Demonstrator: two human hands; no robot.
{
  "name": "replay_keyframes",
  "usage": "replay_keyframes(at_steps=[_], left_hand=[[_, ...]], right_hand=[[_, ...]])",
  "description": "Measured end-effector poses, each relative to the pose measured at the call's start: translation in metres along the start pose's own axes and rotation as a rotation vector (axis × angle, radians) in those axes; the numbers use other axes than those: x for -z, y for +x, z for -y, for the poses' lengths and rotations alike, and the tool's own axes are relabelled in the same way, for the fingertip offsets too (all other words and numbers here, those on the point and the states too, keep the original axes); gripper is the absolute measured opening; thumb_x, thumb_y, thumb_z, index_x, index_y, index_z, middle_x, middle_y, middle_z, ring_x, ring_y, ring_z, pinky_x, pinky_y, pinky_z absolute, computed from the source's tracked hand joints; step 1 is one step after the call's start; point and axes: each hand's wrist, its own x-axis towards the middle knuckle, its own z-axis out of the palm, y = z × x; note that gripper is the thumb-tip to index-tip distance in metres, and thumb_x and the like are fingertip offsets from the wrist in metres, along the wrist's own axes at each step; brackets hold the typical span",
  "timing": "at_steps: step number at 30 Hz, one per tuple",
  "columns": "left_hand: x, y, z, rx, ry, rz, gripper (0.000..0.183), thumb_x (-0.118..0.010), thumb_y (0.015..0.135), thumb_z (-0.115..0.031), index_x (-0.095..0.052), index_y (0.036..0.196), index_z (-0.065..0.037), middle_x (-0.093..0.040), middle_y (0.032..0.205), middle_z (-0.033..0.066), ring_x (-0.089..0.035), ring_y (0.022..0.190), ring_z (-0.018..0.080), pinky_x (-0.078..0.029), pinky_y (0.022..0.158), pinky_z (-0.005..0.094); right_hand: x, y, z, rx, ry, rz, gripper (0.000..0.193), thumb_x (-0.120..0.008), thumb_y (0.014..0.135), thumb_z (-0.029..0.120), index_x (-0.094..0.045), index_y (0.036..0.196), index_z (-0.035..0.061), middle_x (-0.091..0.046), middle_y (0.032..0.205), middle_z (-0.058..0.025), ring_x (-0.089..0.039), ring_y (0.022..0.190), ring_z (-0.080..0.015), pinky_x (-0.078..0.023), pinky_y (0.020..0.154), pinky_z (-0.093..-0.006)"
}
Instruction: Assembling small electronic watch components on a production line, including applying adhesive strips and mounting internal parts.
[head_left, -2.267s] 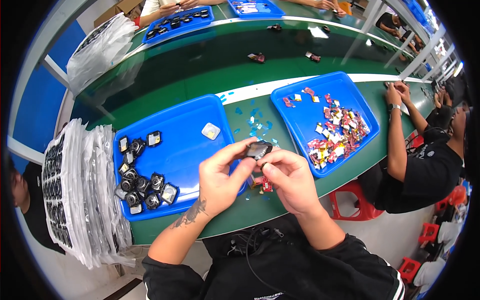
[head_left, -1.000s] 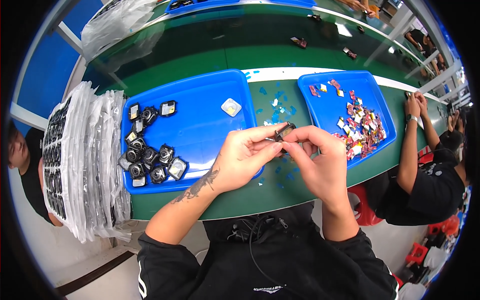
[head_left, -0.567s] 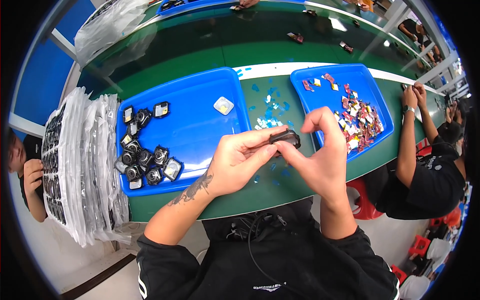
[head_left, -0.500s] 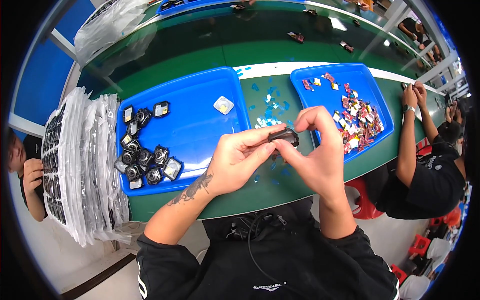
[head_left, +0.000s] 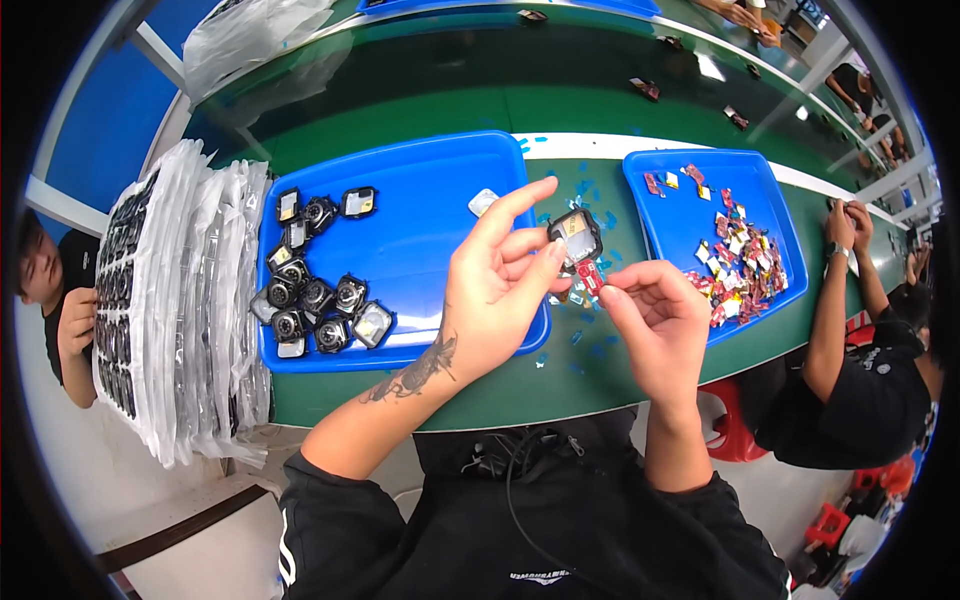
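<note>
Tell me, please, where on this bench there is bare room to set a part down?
The left blue tray is bare across its middle and right, beside the black parts crowding its left. The green belt behind is mostly bare. The right tray is crowded with coloured pieces on its right side.

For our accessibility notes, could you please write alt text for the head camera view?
A person's left hand holds a small black square part above a green table while the right hand pinches a red tab on it. Similar black parts lie in a blue tray; another blue tray holds colourful scraps.
</note>
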Motion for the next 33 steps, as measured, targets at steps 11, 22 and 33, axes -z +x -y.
replay_keyframes(at_steps=[11,22,33], left_hand=[[0.008,0.003,-0.003,-0.428,0.653,0.287,0.030,-0.068,0.078,0.007,-0.070,0.107,0.000,-0.068,0.102,0.0135,-0.069,0.089,0.0204,-0.055,0.075,0.0280],[0.007,0.000,-0.001,-0.490,0.871,0.251,0.018,-0.072,0.076,0.002,-0.071,0.094,0.000,-0.069,0.095,0.0109,-0.069,0.082,0.0205,-0.056,0.068,0.0278],[0.002,-0.002,0.001,-0.126,0.650,0.191,0.013,-0.069,0.079,0.002,-0.070,0.092,0.003,-0.068,0.094,0.0117,-0.068,0.082,0.0164,-0.058,0.071,0.0262]], right_hand=[[0.025,0.011,0.002,-0.116,0.290,0.244,0.011,-0.062,0.090,-0.001,-0.060,0.100,-0.0046,-0.064,0.092,-0.0064,-0.062,0.082,-0.0101,-0.052,0.075,-0.0236],[0.029,0.019,0.000,-0.123,0.180,0.254,0.008,-0.061,0.092,0.006,-0.059,0.096,-0.0008,-0.060,0.089,-0.0017,-0.057,0.083,-0.0060,-0.050,0.072,-0.0227],[0.012,0.005,-0.002,-0.236,0.395,0.129,0.014,-0.061,0.092,0.005,-0.057,0.104,-0.0002,-0.059,0.092,-0.0016,-0.056,0.077,-0.0051,-0.050,0.070,-0.0217]])
